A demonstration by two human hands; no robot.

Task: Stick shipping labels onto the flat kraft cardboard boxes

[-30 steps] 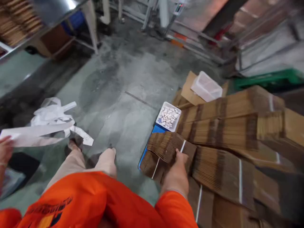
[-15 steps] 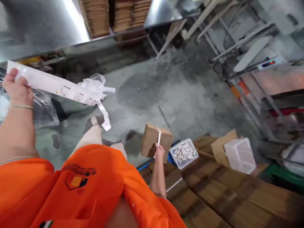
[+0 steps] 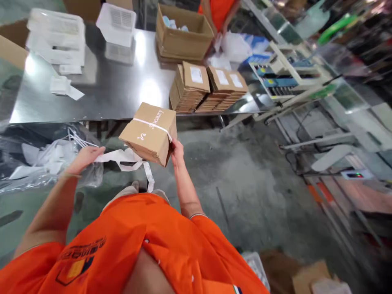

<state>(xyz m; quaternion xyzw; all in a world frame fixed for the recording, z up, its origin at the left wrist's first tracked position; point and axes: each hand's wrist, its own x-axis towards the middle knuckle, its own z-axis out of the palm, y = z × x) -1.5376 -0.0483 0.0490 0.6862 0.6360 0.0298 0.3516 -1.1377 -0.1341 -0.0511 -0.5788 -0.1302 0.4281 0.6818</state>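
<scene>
My right hand (image 3: 177,153) grips a strapped bundle of flat cardboard boxes (image 3: 150,128) by its right side. A white band runs across the bundle's printed top face, and the bundle is held tilted just off the front edge of a metal table (image 3: 107,104). My left hand (image 3: 87,158) is closed on the end of a white label strip (image 3: 114,156). The strip hangs in loops below the bundle, and its tail dangles above my feet. Near my left hand lies a clear plastic bag (image 3: 55,157) with white scraps in it.
Stacks of folded cardboard (image 3: 191,87) with white labels stand at the table's front edge. Behind them is an open carton (image 3: 185,38). White plastic baskets (image 3: 118,24) sit at the back left. Across the table a person in orange (image 3: 219,14) works. Machine frames (image 3: 294,81) stand right.
My view has turned toward the table. My right hand has lifted the bundle from beside the cartons up to the table's front. My left hand has come inward with the label strip, now bunched.
</scene>
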